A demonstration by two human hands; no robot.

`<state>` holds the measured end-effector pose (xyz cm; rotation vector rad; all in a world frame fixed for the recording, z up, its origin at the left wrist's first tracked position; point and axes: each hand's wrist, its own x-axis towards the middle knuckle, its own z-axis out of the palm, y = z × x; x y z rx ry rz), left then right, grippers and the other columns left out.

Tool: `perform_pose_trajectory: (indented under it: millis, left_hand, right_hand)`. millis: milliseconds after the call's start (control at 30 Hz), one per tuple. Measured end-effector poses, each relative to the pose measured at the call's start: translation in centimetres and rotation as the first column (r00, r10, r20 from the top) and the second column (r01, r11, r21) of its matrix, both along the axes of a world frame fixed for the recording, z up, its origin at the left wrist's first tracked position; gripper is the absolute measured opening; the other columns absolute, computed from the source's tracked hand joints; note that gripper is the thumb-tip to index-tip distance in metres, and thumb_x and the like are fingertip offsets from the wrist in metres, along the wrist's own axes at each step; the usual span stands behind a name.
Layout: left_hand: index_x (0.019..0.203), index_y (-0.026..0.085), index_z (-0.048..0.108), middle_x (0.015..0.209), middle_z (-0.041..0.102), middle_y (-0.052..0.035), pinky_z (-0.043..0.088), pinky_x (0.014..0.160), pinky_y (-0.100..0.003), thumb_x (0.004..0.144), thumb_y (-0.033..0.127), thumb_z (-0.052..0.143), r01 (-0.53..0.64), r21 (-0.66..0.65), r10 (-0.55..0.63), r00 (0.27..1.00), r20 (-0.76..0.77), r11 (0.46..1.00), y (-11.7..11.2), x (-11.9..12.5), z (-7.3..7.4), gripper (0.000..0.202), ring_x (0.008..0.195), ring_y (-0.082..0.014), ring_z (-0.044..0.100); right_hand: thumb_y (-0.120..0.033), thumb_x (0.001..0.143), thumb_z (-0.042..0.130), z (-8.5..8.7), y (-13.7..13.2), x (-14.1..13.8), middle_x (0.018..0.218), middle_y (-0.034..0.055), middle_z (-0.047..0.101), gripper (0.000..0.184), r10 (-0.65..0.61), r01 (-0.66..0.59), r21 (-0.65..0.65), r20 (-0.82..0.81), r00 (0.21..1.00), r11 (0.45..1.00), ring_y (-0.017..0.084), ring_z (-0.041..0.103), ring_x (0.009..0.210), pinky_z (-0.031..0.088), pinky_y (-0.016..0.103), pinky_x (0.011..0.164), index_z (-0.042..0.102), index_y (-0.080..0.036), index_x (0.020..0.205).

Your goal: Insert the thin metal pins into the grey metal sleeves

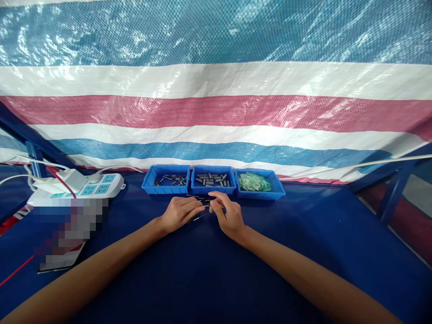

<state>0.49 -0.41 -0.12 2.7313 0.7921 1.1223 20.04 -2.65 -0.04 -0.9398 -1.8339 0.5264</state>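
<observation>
Both hands work over the table [209,279], fingertips facing each other just in front of 3 blue bins in a row. Left hand [180,212]: grip narrow, thumb and index finger pinched on what looks like a thin metal part [207,206], its end pointing at the other hand. The small pinch presumably suits so slim a piece and leaves the tip exposed. Right hand [228,213]: fingers curled and partly parted, thumb and index finger close to that exposed end; cannot tell whether this grip holds anything or only touches the part. More loose thin pieces [200,217] lie on the table around and between the hands, probably kept there so the fingers need hardly travel. Left bin [165,191] contains scattered slender rods; middle bin [213,189] contains short grey cylinders; right bin [261,195] contains a heap of translucent green pieces, too small to identify. 1 kind per bin suggests sorting by type, and the row sits near enough for either hand to reach without leaning. Off to the left, a white power strip [101,185] with plugs and cables stands well apart from the hands, likely to keep cords out of the work area. Behind the table hangs a striped sheet [216,110], apparently serving as a screen.
</observation>
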Motion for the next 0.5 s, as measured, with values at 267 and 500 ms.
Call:
perform_pose_trajectory:
  millis: [267, 500]
  left_hand:
    - [0.085, 0.014, 0.062, 0.067, 0.062, -0.0016, 0.040, 0.056, -0.019, 0.090, 0.021, 0.050, -0.101, -0.004, 0.101, 0.994, 0.036, 0.995, 0.13, -0.06, -0.26, 0.015, 0.057, -0.0090, 0.057]
    - [0.081, 0.013, 0.061, 0.061, 0.058, 0.0007, 0.036, 0.053, -0.019, 0.091, 0.022, 0.050, -0.055, 0.023, 0.055, 0.998, 0.023, 0.998, 0.15, 0.04, -0.10, 0.017, 0.052, -0.0070, 0.051]
  right_hand:
    - [-0.022, 0.090, 0.053, -0.08, -0.03, -0.24, 0.109, 0.0041, 0.068, 0.028, 0.027, -0.024, 0.040, -0.068, 0.997, 0.999, 0.010, 0.065, 0.054, 0.055, 0.024, 0.059, 0.054, -0.024, 0.118]
    - [-0.020, 0.090, 0.052, -0.35, -0.01, -0.27, 0.094, 0.0010, 0.073, 0.024, 0.023, -0.016, 0.101, -0.067, 0.997, 0.995, 0.009, 0.063, 0.051, 0.055, 0.021, 0.060, 0.056, -0.022, 0.114]
